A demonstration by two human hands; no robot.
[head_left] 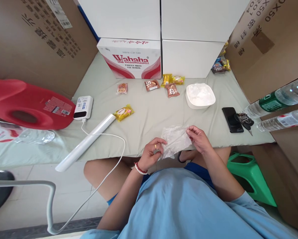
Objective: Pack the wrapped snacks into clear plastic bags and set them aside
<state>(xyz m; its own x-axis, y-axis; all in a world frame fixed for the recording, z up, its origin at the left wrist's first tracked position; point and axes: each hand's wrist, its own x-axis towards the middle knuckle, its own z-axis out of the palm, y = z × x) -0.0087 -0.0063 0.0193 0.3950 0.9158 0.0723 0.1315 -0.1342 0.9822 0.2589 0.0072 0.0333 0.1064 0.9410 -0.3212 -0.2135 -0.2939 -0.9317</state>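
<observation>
A clear plastic bag (175,139) is held over the table's front edge between both hands. My left hand (151,153) pinches its lower left corner, fingers closed. My right hand (198,138) grips its upper right edge with closed fingers. A white square container (200,96) stands just beyond the hands. Several small snack packets lie further back: a yellow one (124,112), an orange one (122,88), and brown ones (172,90) with yellow ones (167,79).
A white sealer bar (87,142) with a cable and a white power bank (83,107) lie to the left, beside a red jug (24,103). A phone (232,119), keys (245,120) and water bottles (280,99) are on the right. Cardboard boxes (131,58) line the back. A green stool (250,176) stands below.
</observation>
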